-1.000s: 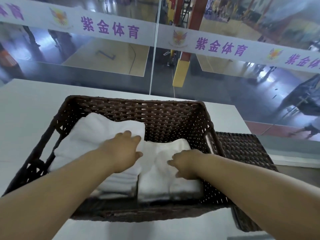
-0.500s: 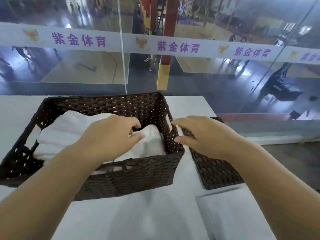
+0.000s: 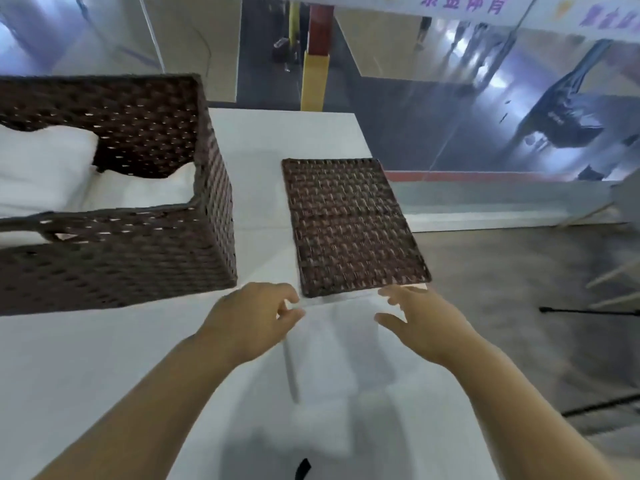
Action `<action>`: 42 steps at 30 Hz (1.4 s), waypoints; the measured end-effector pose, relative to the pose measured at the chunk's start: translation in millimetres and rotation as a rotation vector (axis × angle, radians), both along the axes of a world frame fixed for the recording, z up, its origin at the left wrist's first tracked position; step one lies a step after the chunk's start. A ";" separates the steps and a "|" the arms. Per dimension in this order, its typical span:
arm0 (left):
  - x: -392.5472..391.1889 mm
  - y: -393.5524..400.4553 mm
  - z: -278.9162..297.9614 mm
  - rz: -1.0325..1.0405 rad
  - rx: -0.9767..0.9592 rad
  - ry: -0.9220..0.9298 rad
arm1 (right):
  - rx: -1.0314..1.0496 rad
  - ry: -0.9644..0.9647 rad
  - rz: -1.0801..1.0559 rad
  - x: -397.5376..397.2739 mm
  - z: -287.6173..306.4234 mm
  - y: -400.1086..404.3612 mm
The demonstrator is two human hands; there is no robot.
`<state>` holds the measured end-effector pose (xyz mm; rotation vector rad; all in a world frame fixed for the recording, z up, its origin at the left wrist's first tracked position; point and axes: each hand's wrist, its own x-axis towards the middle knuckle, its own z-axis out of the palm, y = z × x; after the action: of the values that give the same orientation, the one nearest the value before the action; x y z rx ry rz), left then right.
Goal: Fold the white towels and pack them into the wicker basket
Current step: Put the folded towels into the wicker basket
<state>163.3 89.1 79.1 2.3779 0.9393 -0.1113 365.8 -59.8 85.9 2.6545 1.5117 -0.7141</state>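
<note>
One wicker basket (image 3: 145, 258), one flat wicker lid (image 3: 353, 223), two hands, at least three white towels.

Bright daylight, motion blur; wide-angle warping

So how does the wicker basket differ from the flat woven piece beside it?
The wicker basket is a deep, walled box holding folded white towels; the flat woven piece is a thin panel with nothing on it. The basket looks larger. Both are dark brown weave on the white table.

A white banner (image 3: 485, 5) along the upper right of the frame carries purple Chinese characters, cut off by the top edge and too blurred to read.
</note>
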 end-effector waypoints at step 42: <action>-45.8 -61.3 -114.6 0.919 -0.462 -0.042 | -0.096 0.431 -0.033 -47.0 -119.6 18.2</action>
<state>117.4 27.8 -35.5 1.3656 1.6698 0.0738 318.8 -41.5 -33.7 2.5710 1.4620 -1.3953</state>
